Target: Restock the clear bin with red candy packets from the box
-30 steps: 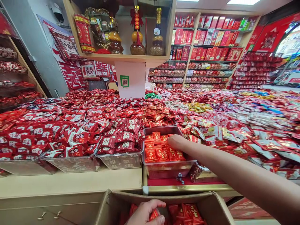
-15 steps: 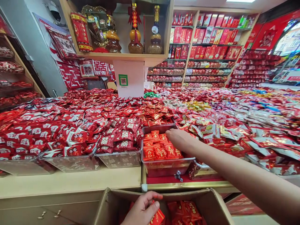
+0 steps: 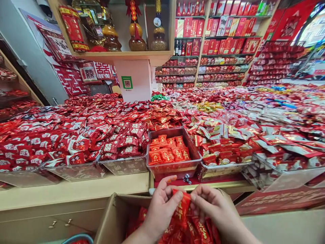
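Observation:
Between my two hands is a small red packet with gold lettering [image 3: 180,210]. My left hand [image 3: 162,206] pinches its left side with thumb and fingers, the index finger pointing outward. On the right, my right hand [image 3: 213,206] pinches the packet's upper right edge. Both hands are over an open cardboard box [image 3: 106,217] that holds more red packets [image 3: 200,230]. Just beyond, on the counter, a clear plastic bin [image 3: 175,166] contains neat rows of matching red packets [image 3: 169,154].
Bins of dark red packets [image 3: 130,140] stand left of the plastic bin, and bins of red and white packets [image 3: 228,157] stand right. A metal clip [image 3: 187,179] is at the counter edge. A display cabinet [image 3: 111,57] overhangs the counter. A blue-rimmed tub [image 3: 78,237] shows at lower left.
My right hand has come back from the plastic bin to the box and now grips the packet alongside my left hand. My left hand has risen slightly. The view has shifted.

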Tool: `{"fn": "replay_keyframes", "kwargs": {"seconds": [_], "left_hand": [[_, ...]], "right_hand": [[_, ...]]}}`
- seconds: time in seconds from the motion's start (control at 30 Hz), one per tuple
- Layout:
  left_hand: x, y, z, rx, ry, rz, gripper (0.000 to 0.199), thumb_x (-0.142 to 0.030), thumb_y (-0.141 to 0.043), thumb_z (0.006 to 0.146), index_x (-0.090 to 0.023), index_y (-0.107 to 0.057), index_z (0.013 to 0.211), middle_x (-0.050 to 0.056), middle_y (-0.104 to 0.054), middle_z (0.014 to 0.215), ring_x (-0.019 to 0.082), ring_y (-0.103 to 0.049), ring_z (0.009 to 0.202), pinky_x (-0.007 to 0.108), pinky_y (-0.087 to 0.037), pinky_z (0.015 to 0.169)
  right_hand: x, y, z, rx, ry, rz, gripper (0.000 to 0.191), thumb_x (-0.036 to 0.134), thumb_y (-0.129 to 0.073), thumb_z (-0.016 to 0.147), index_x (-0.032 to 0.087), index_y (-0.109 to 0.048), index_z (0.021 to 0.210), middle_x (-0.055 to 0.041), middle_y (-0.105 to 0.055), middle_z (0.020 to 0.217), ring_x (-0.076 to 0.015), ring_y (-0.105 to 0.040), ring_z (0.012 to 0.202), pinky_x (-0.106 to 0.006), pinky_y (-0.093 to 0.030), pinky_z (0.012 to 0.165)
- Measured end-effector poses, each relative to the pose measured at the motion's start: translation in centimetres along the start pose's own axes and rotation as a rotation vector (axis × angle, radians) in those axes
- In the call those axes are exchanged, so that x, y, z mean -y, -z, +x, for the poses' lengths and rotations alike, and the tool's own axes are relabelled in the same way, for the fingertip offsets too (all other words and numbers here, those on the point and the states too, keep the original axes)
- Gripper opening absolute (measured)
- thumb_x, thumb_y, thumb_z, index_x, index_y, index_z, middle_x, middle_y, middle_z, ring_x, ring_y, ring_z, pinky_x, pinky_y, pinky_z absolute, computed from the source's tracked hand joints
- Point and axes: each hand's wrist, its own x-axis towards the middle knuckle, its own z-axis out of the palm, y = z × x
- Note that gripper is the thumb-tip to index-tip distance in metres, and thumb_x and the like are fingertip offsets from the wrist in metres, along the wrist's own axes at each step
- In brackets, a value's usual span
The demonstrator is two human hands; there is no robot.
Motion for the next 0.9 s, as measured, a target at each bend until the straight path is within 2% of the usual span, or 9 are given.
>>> {"fn": "replay_keyframes", "kwargs": {"seconds": [0.13, 0.27, 0.37, 0.5, 0.63, 0.67, 0.77, 0.83, 0.9], "left_hand": [[-0.1, -0.8, 0.5, -0.128, 0.069, -0.102, 0.040, -0.020, -0.063, 0.068, -0.017, -0.043, 0.103, 0.004, -0.065, 0.074, 0.011, -0.058, 0.060, 0.024, -0.045, 0.059], [0.6, -1.6, 1.2, -0.269, -0.001, -0.138, 0.036, -0.021, -0.066, 0.064, -0.017, -0.047, 0.094, 0.004, -0.067, 0.074, 0.014, -0.060, 0.062, 0.025, -0.047, 0.057], [1.1, -1.8, 1.4, -0.312, -0.055, -0.128, 0.027, -0.020, -0.065, 0.064, -0.017, -0.049, 0.086, 0.003, -0.067, 0.074, 0.015, -0.061, 0.071, 0.025, -0.046, 0.065], [0.3, -2.0, 0.6, -0.117, -0.013, 0.060, 0.028, -0.017, -0.062, 0.066, -0.018, -0.050, 0.092, 0.002, -0.065, 0.077, 0.014, -0.059, 0.071, 0.025, -0.045, 0.067], [-3.8, -1.9, 1.1, 0.058, 0.051, 0.471, 0.013, -0.015, -0.062, 0.063, -0.013, -0.060, 0.077, 0.000, -0.060, 0.062, 0.010, -0.053, 0.055, 0.020, -0.040, 0.051], [-5.2, -1.8, 2.0, 0.059, 0.001, 0.564, 0.011, -0.017, -0.061, 0.065, -0.012, -0.061, 0.075, 0.000, -0.060, 0.062, 0.010, -0.052, 0.055, 0.020, -0.040, 0.051], [-8.8, -1.4, 6.9, -0.105, -0.250, 0.756, 0.019, -0.022, -0.057, 0.070, -0.013, -0.057, 0.088, -0.001, -0.059, 0.066, 0.010, -0.054, 0.059, 0.020, -0.042, 0.054], [-9.7, -1.2, 11.1, -0.116, -0.241, 0.834, 0.022, -0.020, -0.055, 0.073, -0.012, -0.053, 0.093, -0.001, -0.057, 0.067, 0.009, -0.054, 0.059, 0.020, -0.044, 0.054], [-9.2, -1.3, 14.9, -0.121, -0.193, 0.922, 0.019, -0.016, -0.052, 0.076, -0.010, -0.051, 0.094, -0.001, -0.056, 0.067, 0.008, -0.053, 0.057, 0.021, -0.045, 0.053]], "right_hand": [[-0.1, 0.3, -0.1, -0.023, -0.002, 0.115, 0.030, 0.045, -0.053, 0.071, 0.016, -0.045, 0.071, 0.0039, -0.051, 0.053, -0.0068, -0.045, 0.042, -0.019, -0.039, 0.039], [-1.4, -0.3, -0.1, -0.004, 0.003, 0.253, 0.030, 0.046, -0.049, 0.074, 0.017, -0.045, 0.073, 0.0028, -0.050, 0.061, -0.0078, -0.046, 0.049, -0.021, -0.042, 0.044], [-1.8, -0.6, -0.2, 0.003, 0.068, 0.195, 0.026, 0.041, -0.055, 0.071, 0.017, -0.049, 0.076, 0.0015, -0.051, 0.066, -0.0108, -0.049, 0.060, -0.024, -0.044, 0.054], [-2.1, -0.4, -0.5, -0.002, 0.182, 0.059, 0.021, 0.035, -0.057, 0.071, 0.016, -0.052, 0.079, -0.0027, -0.056, 0.073, -0.0145, -0.051, 0.070, -0.028, -0.043, 0.068], [-2.5, -0.3, -0.8, -0.025, 0.191, 0.114, 0.024, 0.036, -0.055, 0.072, 0.016, -0.053, 0.086, -0.0048, -0.057, 0.079, -0.0147, -0.051, 0.070, -0.028, -0.043, 0.065], [-2.7, -0.3, -0.8, -0.035, 0.174, 0.126, 0.025, 0.037, -0.054, 0.073, 0.016, -0.052, 0.086, -0.0040, -0.057, 0.076, -0.0139, -0.050, 0.068, -0.026, -0.043, 0.062], [-3.3, -0.3, -0.5, -0.065, 0.111, 0.088, 0.025, 0.040, -0.048, 0.076, 0.016, -0.050, 0.076, 0.0000, -0.051, 0.064, -0.0106, -0.047, 0.058, -0.022, -0.039, 0.052], [-3.7, -0.1, -0.2, -0.053, 0.091, 0.022, 0.027, 0.041, -0.046, 0.077, 0.016, -0.047, 0.068, 0.0020, -0.047, 0.058, -0.0090, -0.044, 0.053, -0.021, -0.036, 0.050], [-4.1, 0.1, 0.0, -0.038, 0.091, -0.033, 0.029, 0.042, -0.045, 0.076, 0.016, -0.045, 0.066, 0.0030, -0.045, 0.056, -0.0084, -0.041, 0.051, -0.020, -0.035, 0.049]]}}
